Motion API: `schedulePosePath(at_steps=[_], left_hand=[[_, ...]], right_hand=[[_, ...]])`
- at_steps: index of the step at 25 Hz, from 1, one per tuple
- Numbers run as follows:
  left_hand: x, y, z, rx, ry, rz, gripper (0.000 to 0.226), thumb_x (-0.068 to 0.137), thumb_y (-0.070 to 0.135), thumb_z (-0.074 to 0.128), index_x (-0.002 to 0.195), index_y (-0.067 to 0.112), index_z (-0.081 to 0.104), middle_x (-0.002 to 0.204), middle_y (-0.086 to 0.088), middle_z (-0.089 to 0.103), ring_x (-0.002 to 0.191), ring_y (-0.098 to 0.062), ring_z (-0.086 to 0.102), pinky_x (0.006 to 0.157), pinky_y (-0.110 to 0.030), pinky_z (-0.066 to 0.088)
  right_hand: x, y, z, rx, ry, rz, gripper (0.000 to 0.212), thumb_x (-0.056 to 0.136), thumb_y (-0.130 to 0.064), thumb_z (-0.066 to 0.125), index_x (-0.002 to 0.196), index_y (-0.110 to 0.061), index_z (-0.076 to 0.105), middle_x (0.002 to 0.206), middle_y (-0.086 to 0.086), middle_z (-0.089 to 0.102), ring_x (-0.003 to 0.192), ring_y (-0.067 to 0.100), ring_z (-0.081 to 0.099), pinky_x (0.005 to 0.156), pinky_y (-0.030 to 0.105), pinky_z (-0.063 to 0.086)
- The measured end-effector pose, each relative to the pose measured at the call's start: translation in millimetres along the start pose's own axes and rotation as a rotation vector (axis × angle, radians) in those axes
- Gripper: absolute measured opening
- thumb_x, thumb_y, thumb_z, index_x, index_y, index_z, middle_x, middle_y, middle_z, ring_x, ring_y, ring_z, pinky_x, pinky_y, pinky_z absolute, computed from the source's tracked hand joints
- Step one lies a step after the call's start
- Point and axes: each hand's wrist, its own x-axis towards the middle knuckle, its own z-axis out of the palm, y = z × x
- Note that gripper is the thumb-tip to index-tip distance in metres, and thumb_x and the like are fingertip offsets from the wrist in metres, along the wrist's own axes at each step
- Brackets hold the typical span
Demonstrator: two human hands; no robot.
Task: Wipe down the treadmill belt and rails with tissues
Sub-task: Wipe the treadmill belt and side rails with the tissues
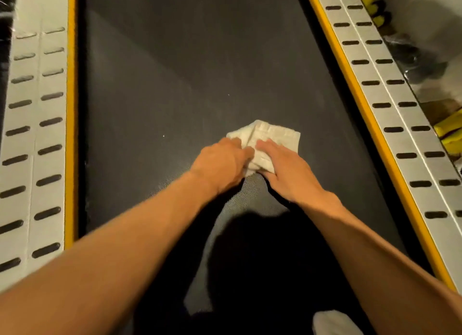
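Bare treadmill belt (175, 79) lies open ahead and to both sides of a folded tissue (272, 134) mid-belt, hemmed by slotted left rail (35, 139) and right rail (393, 104) (blurred yellow-black clutter (375, 12) beyond).

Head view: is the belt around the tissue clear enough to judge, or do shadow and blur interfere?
Head view: dim, warm light, but the tissue reads clearly and the belt around it is evenly lit. Head view: a heavy shadow blacks out the near belt; the left rail is smeared, and clutter beyond the right rail is blurred.
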Motion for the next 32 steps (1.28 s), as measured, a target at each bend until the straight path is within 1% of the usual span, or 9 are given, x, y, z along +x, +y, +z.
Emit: schedulePosePath(at_steps=[5, 9, 13, 17, 20, 22, 27, 29, 32], left_hand=[[3.8, -0.2, -5.0, -0.01, -0.013, -0.061, 0.033, 0.092, 0.028, 0.047, 0.123, 0.021, 0.052, 0.109, -0.008, 0.051, 0.103, -0.029, 0.051, 0.076, -0.04, 0.047], [-9.0, 32.3, 6.2, -0.021, -0.017, 0.082, 0.033, 0.096, 0.034, 0.04, 0.124, 0.019, 0.049, 0.107, -0.006, 0.05, 0.102, -0.026, 0.052, 0.075, -0.039, 0.049], [24.2, 31.6, -4.1, 0.002, -0.058, 0.019, 0.035, 0.096, 0.035, 0.043, 0.126, 0.018, 0.05, 0.112, -0.007, 0.049, 0.108, -0.027, 0.05, 0.078, -0.039, 0.047], [20.3, 40.6, 0.0, 0.03, -0.045, 0.015, 0.034, 0.095, 0.03, 0.045, 0.127, 0.018, 0.049, 0.114, -0.007, 0.049, 0.107, -0.026, 0.048, 0.08, -0.038, 0.047], [11.2, 70.7, 15.5, 0.002, -0.015, 0.154, 0.032, 0.098, 0.037, 0.041, 0.122, 0.017, 0.049, 0.108, -0.006, 0.05, 0.102, -0.025, 0.05, 0.075, -0.035, 0.045], [22.0, 82.7, 19.2, 0.002, -0.013, 0.164, 0.035, 0.099, 0.04, 0.039, 0.124, 0.017, 0.047, 0.108, -0.007, 0.049, 0.103, -0.025, 0.049, 0.074, -0.036, 0.045], [47.1, 70.0, 12.0, 0.013, -0.016, 0.063, 0.038, 0.096, 0.044, 0.046, 0.123, 0.018, 0.048, 0.111, -0.006, 0.048, 0.105, -0.025, 0.047, 0.075, -0.038, 0.045], [45.0, 71.5, 13.7, 0.024, -0.012, 0.072, 0.037, 0.095, 0.043, 0.048, 0.123, 0.019, 0.049, 0.111, -0.005, 0.049, 0.103, -0.024, 0.046, 0.076, -0.038, 0.046], [40.0, 88.8, 14.8, 0.015, -0.012, 0.161, 0.034, 0.097, 0.041, 0.043, 0.122, 0.018, 0.049, 0.11, -0.004, 0.049, 0.102, -0.023, 0.047, 0.074, -0.031, 0.04]], right_hand=[[4.5, -0.7, 7.6, 0.043, 0.025, -0.082, 0.064, 0.088, -0.011, 0.064, 0.145, -0.023, 0.037, 0.151, -0.001, 0.038, 0.144, 0.018, 0.024, 0.116, 0.03, 0.011], [-29.7, 37.2, 1.8, 0.031, -0.007, -0.106, 0.067, 0.085, -0.006, 0.063, 0.144, -0.024, 0.038, 0.15, -0.005, 0.038, 0.143, 0.013, 0.024, 0.119, 0.033, 0.016], [-9.3, 32.0, -2.8, 0.02, 0.117, -0.022, 0.059, 0.088, -0.012, 0.063, 0.142, -0.023, 0.042, 0.149, -0.005, 0.04, 0.142, 0.015, 0.028, 0.113, 0.023, 0.011], [-23.1, 34.4, -8.6, 0.057, 0.05, -0.062, 0.064, 0.088, -0.008, 0.062, 0.145, -0.022, 0.036, 0.151, -0.004, 0.036, 0.143, 0.013, 0.022, 0.114, 0.021, 0.005], [-55.6, 67.6, -21.1, 0.1, 0.016, -0.061, 0.063, 0.085, -0.003, 0.062, 0.142, -0.022, 0.042, 0.149, -0.004, 0.04, 0.138, 0.005, 0.021, 0.118, 0.03, 0.016], [-61.0, 78.9, -26.8, 0.116, 0.039, 0.005, 0.062, 0.085, -0.002, 0.06, 0.141, -0.024, 0.043, 0.148, -0.005, 0.04, 0.141, 0.008, 0.023, 0.118, 0.033, 0.02], [-32.2, 58.1, -20.4, 0.078, 0.13, 0.117, 0.061, 0.09, -0.005, 0.056, 0.145, -0.021, 0.037, 0.153, -0.001, 0.034, 0.145, 0.018, 0.02, 0.116, 0.029, 0.011], [-38.0, 60.1, -20.5, 0.088, 0.096, 0.08, 0.063, 0.089, -0.004, 0.056, 0.146, -0.02, 0.035, 0.153, 0.0, 0.033, 0.145, 0.018, 0.019, 0.118, 0.029, 0.007], [-56.5, 82.7, -31.5, 0.079, 0.02, 0.023, 0.063, 0.087, -0.003, 0.057, 0.145, -0.021, 0.037, 0.152, -0.002, 0.035, 0.144, 0.016, 0.022, 0.119, 0.034, 0.013]])
